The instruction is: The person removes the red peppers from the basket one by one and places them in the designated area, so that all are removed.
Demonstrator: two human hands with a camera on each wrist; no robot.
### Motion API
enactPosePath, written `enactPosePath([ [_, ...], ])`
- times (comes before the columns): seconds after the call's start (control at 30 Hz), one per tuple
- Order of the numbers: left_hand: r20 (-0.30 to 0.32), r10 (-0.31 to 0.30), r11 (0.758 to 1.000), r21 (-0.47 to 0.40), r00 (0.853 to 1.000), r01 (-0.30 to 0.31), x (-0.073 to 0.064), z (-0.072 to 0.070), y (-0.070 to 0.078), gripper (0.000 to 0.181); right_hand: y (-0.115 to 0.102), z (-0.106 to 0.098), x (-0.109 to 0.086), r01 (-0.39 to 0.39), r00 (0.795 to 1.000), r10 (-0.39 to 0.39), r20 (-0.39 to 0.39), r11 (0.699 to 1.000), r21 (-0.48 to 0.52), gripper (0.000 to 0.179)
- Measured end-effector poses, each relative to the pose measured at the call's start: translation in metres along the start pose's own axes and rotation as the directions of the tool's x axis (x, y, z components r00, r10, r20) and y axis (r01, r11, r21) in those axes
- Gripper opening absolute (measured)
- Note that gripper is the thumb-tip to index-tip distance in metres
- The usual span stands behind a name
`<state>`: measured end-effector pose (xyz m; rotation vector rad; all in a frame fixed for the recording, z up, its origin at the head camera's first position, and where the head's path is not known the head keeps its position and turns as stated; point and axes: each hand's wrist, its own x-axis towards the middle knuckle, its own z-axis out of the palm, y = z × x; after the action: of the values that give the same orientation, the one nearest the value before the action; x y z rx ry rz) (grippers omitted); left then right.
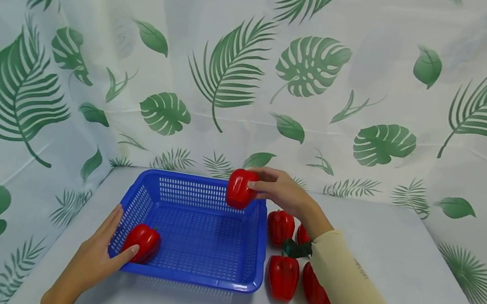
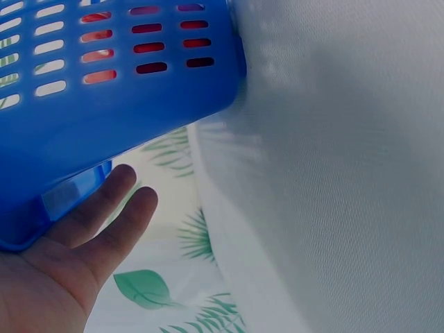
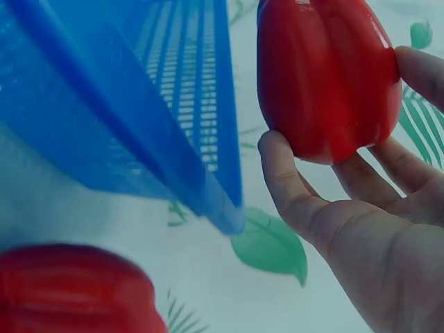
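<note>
A red bell pepper (image 1: 240,189) is held up by my right hand (image 1: 287,193) above the far right corner of a blue plastic basket (image 1: 195,278). In the right wrist view, thumb and fingers grip the lower part of this pepper (image 3: 326,83). My left hand (image 1: 95,256) holds the basket's left front corner, its thumb over the rim and fingers along the outside wall. Inside that corner lies another red bell pepper (image 1: 144,243), close to the thumb. The left wrist view shows two fingers extended below the basket wall (image 2: 139,104).
Several red bell peppers, among them one in front (image 1: 283,278) and one behind (image 1: 280,228), stand right of the basket, partly hidden by the right forearm. A dark green piece (image 1: 295,249) lies among them. A leaf-patterned curtain (image 1: 238,66) rises behind the white table (image 1: 379,258).
</note>
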<state>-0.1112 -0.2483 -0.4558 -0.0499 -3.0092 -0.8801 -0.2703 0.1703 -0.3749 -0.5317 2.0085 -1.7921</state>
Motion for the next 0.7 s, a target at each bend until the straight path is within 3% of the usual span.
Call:
enactPosePath([
  [0.7, 0.024, -0.016, 1.0, -0.002, 1.0, 0.016, 0.001, -0.001, 0.0, 0.116, 0.017, -0.051, -0.039, -0.014, 0.996, 0.011, -0.083, 0.999, -0.046, 0.058],
])
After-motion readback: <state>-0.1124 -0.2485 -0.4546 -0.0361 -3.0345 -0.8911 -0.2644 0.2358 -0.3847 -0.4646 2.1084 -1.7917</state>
